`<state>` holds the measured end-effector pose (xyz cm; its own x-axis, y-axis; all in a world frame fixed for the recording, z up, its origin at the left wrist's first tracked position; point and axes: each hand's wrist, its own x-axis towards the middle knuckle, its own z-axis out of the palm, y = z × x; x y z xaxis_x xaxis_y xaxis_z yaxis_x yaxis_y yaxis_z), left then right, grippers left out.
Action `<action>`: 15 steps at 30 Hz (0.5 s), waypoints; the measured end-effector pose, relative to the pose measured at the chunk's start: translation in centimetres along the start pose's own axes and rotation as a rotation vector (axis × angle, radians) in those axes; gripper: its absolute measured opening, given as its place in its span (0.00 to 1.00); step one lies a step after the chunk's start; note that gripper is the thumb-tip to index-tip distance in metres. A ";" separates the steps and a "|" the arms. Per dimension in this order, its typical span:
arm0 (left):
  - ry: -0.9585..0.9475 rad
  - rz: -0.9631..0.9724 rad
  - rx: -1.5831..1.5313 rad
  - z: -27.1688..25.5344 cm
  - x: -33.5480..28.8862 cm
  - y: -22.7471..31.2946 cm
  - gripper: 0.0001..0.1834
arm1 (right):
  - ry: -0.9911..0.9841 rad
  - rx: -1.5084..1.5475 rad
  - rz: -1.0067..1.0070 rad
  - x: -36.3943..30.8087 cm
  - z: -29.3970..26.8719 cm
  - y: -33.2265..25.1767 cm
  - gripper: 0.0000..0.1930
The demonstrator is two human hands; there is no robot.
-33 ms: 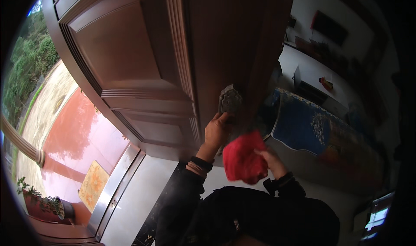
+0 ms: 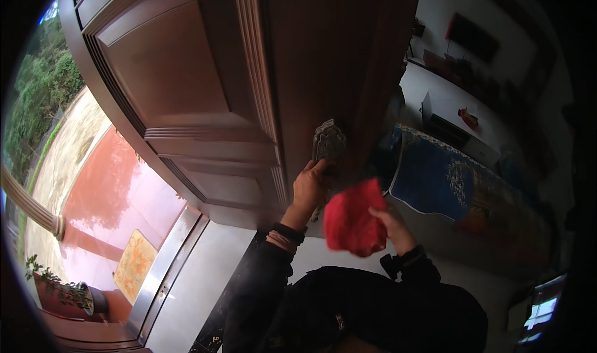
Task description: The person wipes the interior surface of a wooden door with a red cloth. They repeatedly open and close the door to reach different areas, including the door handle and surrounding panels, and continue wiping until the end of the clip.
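Observation:
A large dark-brown panelled door [image 2: 180, 73] stands open before me. On its face is an ornate metal handle plate [image 2: 329, 143]. My left hand [image 2: 311, 186] is closed around the door handle just below that plate; its fingers hide most of the handle. A folded red cloth [image 2: 354, 222] is gripped by my right hand [image 2: 393, 227], thumb on top, to the right of the handle and a little lower. The cloth is slightly blurred and hangs apart from the door.
At lower left a metal threshold [image 2: 165, 275] borders the pale floor [image 2: 217, 250]. Outside lie an orange-patterned mat [image 2: 135, 266], a potted plant [image 2: 93, 297] and a column [image 2: 34, 207]. A blue patterned cover [image 2: 429, 176] drapes furniture at right, with a white surface [image 2: 451, 98] behind.
My right hand and the red cloth have shifted slightly up and to the right. The left hand stays on the door handle.

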<state>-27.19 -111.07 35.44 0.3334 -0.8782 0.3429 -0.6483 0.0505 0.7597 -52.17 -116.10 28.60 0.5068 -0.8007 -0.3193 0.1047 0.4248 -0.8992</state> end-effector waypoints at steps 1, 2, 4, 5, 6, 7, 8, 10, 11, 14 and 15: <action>0.032 0.026 -0.004 0.2 0.0 -0.1 0.19 | 0.015 0.083 -0.079 -0.4 0.1 -1.6 0.23; 0.035 0.021 -0.008 0.4 0.0 -0.2 0.19 | 0.034 0.092 -0.229 -1.5 -0.2 -3.5 0.24; 0.044 0.021 -0.024 0.7 0.0 -0.4 0.19 | 0.331 0.063 -0.533 -1.6 1.2 -6.9 0.23; 0.051 0.025 -0.036 0.8 0.0 -0.4 0.19 | 0.351 -0.024 -0.747 -1.9 2.0 -8.6 0.23; 0.060 0.028 -0.057 0.9 0.0 -0.6 0.19 | 0.359 -0.098 -0.975 -2.2 3.0 -10.1 0.22; 0.066 0.034 -0.048 1.0 0.0 -0.6 0.19 | 0.411 -0.262 -1.148 -2.3 4.5 -11.3 0.20; 0.075 0.038 -0.047 1.0 0.0 -0.7 0.19 | 0.404 -0.407 -1.353 -2.2 5.8 -12.8 0.19; 0.085 0.047 -0.029 1.1 0.1 -0.8 0.18 | 0.471 -1.034 -1.655 -1.3 8.4 -16.1 0.21; 0.089 0.054 -0.013 1.2 0.0 -1.0 0.18 | 0.397 -1.168 -1.647 -0.4 10.3 -16.6 0.23; 0.091 0.071 0.012 1.5 0.6 -1.8 0.17 | 0.203 -1.406 -1.510 2.8 16.1 -16.4 0.23; 0.092 0.059 0.017 1.7 0.5 -2.2 0.16 | 0.183 -1.565 -1.430 3.3 17.5 -15.8 0.20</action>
<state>-26.74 -112.38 33.01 0.3548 -0.8266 0.4368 -0.6799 0.0925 0.7275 -37.22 -118.10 46.99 0.6652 -0.2340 0.7091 -0.4239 -0.9001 0.1006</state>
